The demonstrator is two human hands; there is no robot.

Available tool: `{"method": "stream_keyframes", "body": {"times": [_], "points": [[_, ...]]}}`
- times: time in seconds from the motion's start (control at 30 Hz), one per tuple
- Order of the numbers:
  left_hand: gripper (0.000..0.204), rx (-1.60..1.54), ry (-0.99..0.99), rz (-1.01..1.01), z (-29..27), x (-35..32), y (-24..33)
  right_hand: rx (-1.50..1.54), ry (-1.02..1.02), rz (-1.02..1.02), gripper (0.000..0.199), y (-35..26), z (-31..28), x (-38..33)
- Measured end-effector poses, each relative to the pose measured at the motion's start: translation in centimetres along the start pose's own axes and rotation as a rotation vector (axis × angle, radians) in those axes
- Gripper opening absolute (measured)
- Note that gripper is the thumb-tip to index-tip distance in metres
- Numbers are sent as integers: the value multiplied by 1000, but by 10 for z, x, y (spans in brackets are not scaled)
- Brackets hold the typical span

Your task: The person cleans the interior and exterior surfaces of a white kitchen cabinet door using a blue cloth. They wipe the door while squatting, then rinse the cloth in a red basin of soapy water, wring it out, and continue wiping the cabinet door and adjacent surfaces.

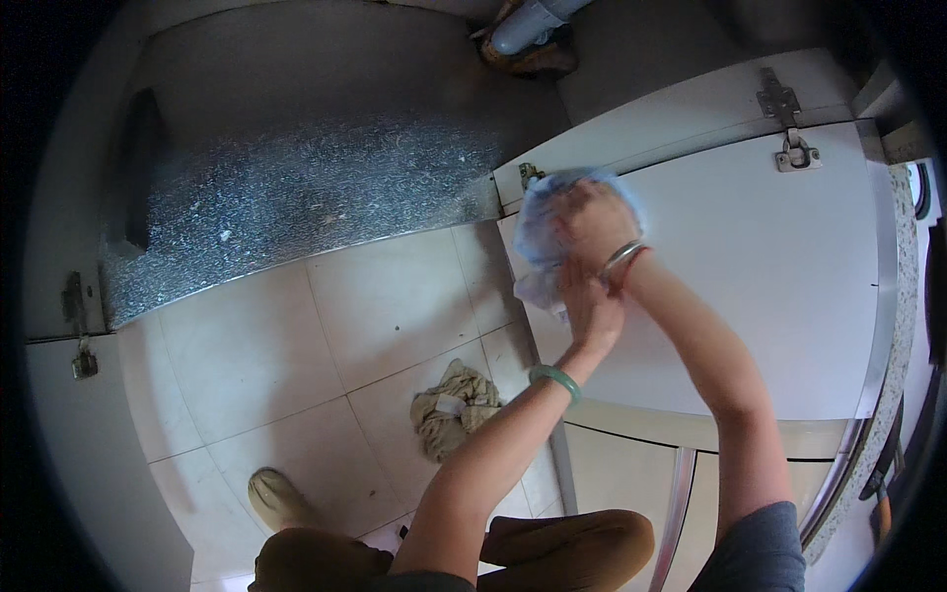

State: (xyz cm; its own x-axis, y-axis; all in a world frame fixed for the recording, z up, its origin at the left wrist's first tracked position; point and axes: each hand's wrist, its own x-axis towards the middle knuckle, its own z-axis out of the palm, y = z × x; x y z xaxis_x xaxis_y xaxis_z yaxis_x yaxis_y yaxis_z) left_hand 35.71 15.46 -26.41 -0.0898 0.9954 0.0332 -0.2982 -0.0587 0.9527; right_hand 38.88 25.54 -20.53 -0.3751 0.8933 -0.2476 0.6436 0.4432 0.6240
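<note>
A pale blue and white cloth (534, 235) lies bunched against the inner face of an open white cabinet door (750, 266), near its left edge by a hinge. My right hand (592, 222) presses on the cloth, its fingers blurred and bent into the fabric. A silver bangle and a red cord circle that wrist. Just below it, my left hand (595, 314) is against the lower part of the cloth and near the door's edge. Its fingers are partly hidden beneath my right wrist, so their grip does not show. A green bangle is on my left forearm.
Silvery foil lining (326, 187) covers the cabinet floor, with a grey pipe (533, 25) at the back. Metal hinges (797, 153) stick out at the door. A crumpled beige cloth (449, 409) lies on the floor tiles (395, 286). Another open door (99, 464) stands at left.
</note>
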Motion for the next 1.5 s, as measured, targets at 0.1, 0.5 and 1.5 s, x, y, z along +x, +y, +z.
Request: {"method": "stream_keyframes", "body": {"times": [0.1, 0.5, 1.5], "points": [[55, -133, -104, 57, 6, 3, 62, 47, 54, 192, 20, 33, -65, -12], [53, 6, -13, -68, 16, -12, -17, 55, -56, 110, 23, -15, 15, 13], [63, -32, -192, -84, 20, -36, 17, 174, -74, 119, 23, -9, -11, 13]]}}
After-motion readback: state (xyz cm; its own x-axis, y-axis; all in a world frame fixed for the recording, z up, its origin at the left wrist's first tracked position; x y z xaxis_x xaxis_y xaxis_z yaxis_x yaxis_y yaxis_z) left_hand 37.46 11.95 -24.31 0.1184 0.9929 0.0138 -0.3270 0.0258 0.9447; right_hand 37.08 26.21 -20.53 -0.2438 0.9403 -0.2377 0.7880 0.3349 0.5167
